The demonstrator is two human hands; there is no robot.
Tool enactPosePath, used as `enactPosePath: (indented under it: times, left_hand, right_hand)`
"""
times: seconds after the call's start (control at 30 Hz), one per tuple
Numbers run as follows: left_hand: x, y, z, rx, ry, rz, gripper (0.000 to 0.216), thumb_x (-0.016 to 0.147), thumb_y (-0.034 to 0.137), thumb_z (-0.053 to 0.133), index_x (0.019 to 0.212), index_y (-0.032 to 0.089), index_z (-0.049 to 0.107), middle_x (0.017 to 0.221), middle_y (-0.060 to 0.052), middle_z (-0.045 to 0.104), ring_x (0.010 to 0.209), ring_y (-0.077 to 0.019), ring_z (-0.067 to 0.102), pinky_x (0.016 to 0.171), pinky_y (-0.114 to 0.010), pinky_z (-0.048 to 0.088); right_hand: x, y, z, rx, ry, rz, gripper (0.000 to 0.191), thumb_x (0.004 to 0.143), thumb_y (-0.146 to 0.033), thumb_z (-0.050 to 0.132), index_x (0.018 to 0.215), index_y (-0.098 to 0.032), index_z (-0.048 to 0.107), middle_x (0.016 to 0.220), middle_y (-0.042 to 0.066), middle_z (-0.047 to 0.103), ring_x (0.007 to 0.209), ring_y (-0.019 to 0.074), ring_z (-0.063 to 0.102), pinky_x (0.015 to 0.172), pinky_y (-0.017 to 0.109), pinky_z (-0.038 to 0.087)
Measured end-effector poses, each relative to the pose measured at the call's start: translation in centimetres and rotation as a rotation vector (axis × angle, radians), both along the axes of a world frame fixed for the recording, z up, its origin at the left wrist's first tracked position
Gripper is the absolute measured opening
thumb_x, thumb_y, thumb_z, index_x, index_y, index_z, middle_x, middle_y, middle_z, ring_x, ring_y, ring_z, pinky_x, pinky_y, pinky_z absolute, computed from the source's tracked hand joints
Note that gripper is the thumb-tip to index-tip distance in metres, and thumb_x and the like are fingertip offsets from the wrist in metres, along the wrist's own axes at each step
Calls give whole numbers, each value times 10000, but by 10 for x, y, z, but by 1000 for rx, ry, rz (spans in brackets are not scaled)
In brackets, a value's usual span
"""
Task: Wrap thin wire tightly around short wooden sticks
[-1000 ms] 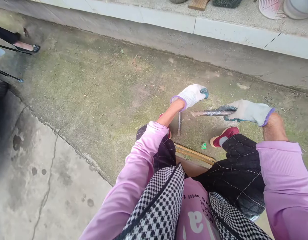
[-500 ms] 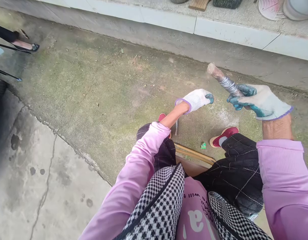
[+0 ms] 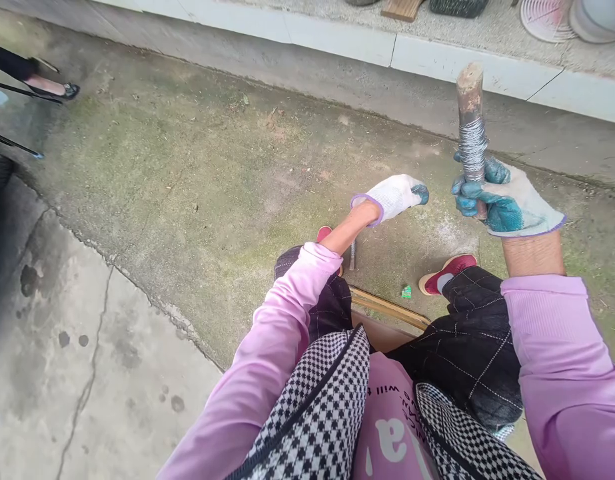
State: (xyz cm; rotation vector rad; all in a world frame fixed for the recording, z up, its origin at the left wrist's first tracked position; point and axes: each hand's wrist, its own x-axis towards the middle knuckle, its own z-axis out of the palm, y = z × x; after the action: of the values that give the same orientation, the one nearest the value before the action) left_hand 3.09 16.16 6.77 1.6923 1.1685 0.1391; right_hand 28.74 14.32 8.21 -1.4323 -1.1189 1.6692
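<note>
My right hand [image 3: 507, 197], in a white work glove with blue-green coated fingers, is wrapped around the lower end of a short wooden stick [image 3: 470, 90]. The stick stands almost upright in the grip, with silvery wire [image 3: 472, 147] wound in a thick band round its middle. To the left, my left hand [image 3: 400, 195] wears a matching glove and hovers over the ground between my knees. Its fingers are curled together; whatever they may hold is hidden or too thin to make out.
A short rod [image 3: 352, 255] lies on the mossy concrete by my left shoe, and a green scrap [image 3: 406, 292] near my right shoe. A tiled ledge [image 3: 337, 43] runs across the top, bearing a wooden piece [image 3: 402, 8] and a white bucket [image 3: 600, 19]. Another person's foot [image 3: 54, 88] is far left.
My right hand has turned the wire-wound stick from leaning left to nearly upright, moving slightly left. My left hand has stayed almost in place.
</note>
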Motion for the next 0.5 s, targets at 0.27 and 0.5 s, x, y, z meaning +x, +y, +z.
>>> enactPosePath:
  times: [0.27,0.5]
  left_hand:
    - [2,-6,9,19,83,-86,343,1174,173,643,842,254,675,889,-53,795,916,-226,643,914,-386,524]
    - [-5,4,3,122,142,-57,255,1177,186,646,1008,204,837,1091,-96,906,957,-221,638,997,-353,525]
  right_hand:
    - [13,24,-22,23,-933,74,731,971,-218,891,1698,-182,831,1235,135,907,897,264,741,894,433,650]
    - [38,17,-60,69,-1066,608,441,878,-210,878,1303,-231,993,888,122,861,738,288,678,779,443,531]
